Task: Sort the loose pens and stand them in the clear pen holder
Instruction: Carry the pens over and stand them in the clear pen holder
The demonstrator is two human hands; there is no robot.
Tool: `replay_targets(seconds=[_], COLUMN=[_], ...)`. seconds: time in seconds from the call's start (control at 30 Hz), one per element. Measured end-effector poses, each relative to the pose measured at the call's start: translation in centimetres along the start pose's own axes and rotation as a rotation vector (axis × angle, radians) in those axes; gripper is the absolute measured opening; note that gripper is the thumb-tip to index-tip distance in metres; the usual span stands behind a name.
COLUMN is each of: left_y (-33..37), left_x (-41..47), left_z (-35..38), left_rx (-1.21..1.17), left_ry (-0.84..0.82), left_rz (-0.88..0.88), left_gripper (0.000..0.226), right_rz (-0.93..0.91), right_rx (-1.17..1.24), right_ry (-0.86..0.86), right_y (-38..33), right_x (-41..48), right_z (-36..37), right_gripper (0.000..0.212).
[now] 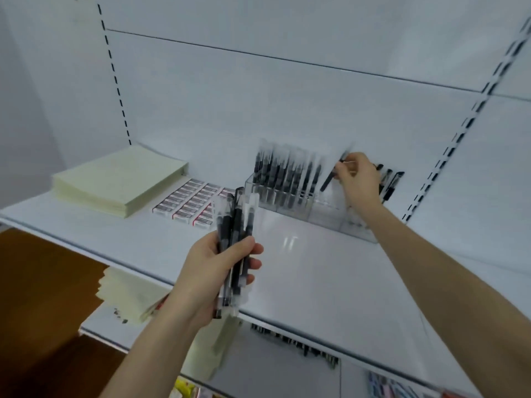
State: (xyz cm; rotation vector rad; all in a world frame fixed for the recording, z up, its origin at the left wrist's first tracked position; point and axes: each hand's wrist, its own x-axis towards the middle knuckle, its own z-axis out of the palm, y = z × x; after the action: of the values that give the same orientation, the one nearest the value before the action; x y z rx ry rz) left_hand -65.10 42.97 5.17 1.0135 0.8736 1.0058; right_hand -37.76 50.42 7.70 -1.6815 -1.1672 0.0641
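A clear pen holder (324,212) stands on the white shelf (301,277), its left compartments filled with several upright black pens (283,170). My left hand (214,275) is shut around a bundle of black pens (234,245) in front of the holder, tips pointing up. My right hand (359,179) pinches a single black pen (330,176), held tilted over the holder's middle compartments. More loose black pens (389,179) lie on the shelf behind my right hand, partly hidden.
A stack of pale yellow paper (117,180) lies at the shelf's left. Rows of small boxed erasers (191,203) sit between it and the holder. A lower shelf holds more paper (129,294) and dark pens (293,344).
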Motion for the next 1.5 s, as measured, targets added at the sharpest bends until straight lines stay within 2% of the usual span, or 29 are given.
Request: replay_targets(seconds=[0.13, 0.27, 0.47, 0.6, 0.67, 0.77, 0.87, 0.93, 1.0, 1.1, 1.17, 1.23, 1.37, 1.5], left_y=[0.1, 0.2, -0.6, -0.7, -0.6, -0.5, -0.6, -0.7, -0.6, -0.4, -0.1, 0.0, 0.0, 0.0], left_x=[1.9, 3.5, 5.2, 5.6, 5.8, 6.3, 6.7, 7.0, 7.4, 8.3, 8.9, 9.5, 9.9, 10.0], left_z=[0.5, 1.5, 2.8, 3.7, 4.2, 5.2, 6.4, 7.0, 7.2, 6.9, 6.3, 5.9, 5.2, 4.5], left_rx=[-0.004, -0.008, -0.019, -0.036, -0.031, -0.024, 0.033, 0.059, 0.065, 0.029, -0.002, -0.003, 0.015, -0.003], left_ry=[-0.015, -0.032, -0.036, -0.074, -0.095, -0.149, -0.236, -0.301, -0.322, -0.269, -0.216, -0.186, -0.201, -0.218], left_rz=[0.002, 0.003, 0.018, 0.025, 0.028, 0.027, 0.033, 0.037, 0.032, -0.002, -0.034, -0.058, -0.04, -0.02], left_gripper=[0.01, 0.01, 0.006, 0.009, 0.011, 0.013, 0.016, 0.019, 0.017, 0.008, 0.007, 0.007, 0.01, 0.012], right_rz=[-0.044, 0.007, 0.015, 0.06, 0.065, 0.183, 0.217, 0.225, 0.237, 0.241, 0.209, 0.162, 0.051, -0.021], right_rx=[-0.061, -0.077, -0.106, -0.017, 0.126, 0.399, 0.416, 0.407, 0.428, 0.473, 0.399, 0.269, 0.018, -0.129], right_ry=[-0.068, -0.171, -0.187, -0.144, -0.104, -0.249, -0.423, -0.446, -0.402, -0.173, 0.003, 0.1, 0.109, 0.054], right_y=[0.6, 1.9, 3.1, 2.7, 1.4, -1.3, -3.0, -3.4, -3.5, -3.1, -2.5, -1.5, 0.0, 0.1], right_x=[0.9, 1.2, 1.2, 0.1, -1.4, -3.6, -5.1, -5.4, -5.0, -3.0, -1.4, -0.1, 0.9, 1.3], right_z=[0.7, 1.7, 2.5, 1.2, 0.1, -1.5, -2.2, -2.5, -3.1, -4.5, -5.3, -5.5, -4.0, -2.0], right_gripper=[0.023, 0.015, 0.011, 0.02, 0.017, 0.02, 0.019, 0.015, 0.013, 0.013, 0.011, 0.01, 0.006, 0.014])
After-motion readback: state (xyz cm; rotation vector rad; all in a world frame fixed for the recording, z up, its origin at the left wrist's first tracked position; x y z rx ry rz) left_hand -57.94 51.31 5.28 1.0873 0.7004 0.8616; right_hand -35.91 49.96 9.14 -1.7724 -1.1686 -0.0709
